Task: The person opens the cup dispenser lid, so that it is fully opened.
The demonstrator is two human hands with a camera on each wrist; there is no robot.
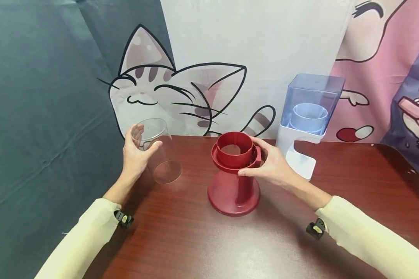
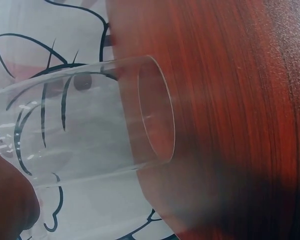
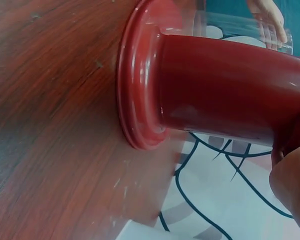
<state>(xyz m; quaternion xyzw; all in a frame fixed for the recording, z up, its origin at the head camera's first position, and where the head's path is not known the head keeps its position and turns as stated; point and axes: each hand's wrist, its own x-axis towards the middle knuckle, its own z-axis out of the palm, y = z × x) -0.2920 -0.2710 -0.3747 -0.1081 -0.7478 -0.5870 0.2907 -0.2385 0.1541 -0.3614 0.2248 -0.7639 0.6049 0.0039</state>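
— Pale sleeves closest, reaching in from near left and near right over the surface, with black wrist straps at the cuffs.

— Both hands occupied?

— Yes. Grasping a clear cylinder with the left hand, thumb and fingers spread around the upper part, close to the open rim.

— Placed where?

— Near the far left corner of the surface. Touching down with the lower rim or lifted: impossible to tell.

— And holding what on the right?

— Gripping a red stand by the collar with the right hand, thumb along the front, fingers around the right side.

— Standing or tipped?

— Standing upright between the hands, set in from the far edge of the surface, on a broad round base, with an open ring on top.

— Anything farther right?

— Yes, a white-and-blue dispenser by the far edge, just beyond the right hand, with a see-through blue box above a white foot.

— And behind?

— Printed cloth past the far edge, showing a smiling cat.
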